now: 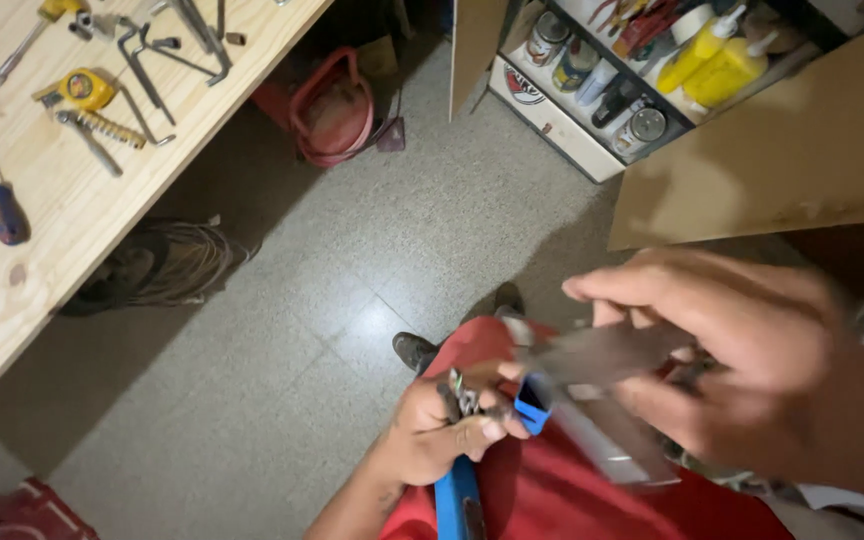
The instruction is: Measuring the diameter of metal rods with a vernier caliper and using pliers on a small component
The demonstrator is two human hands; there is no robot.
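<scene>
My left hand (447, 430) is low in the view, over my red trousers. It grips a blue-handled tool (532, 402) together with a few small dark metal pieces (464, 395). My right hand (752, 350) is close to the camera and blurred. Its fingers pinch a flat grey metal blade-like piece (602, 355) that meets the blue end of the tool. A clear flat part (612, 445) lies just below the blade.
A wooden workbench (62, 200) at left carries a blue screwdriver (2, 205), a yellow tape measure (82, 90), hex keys and wrenches. A red container (332, 110) stands under it. An open cabinet (632, 70) with cans and yellow bottles is at top right.
</scene>
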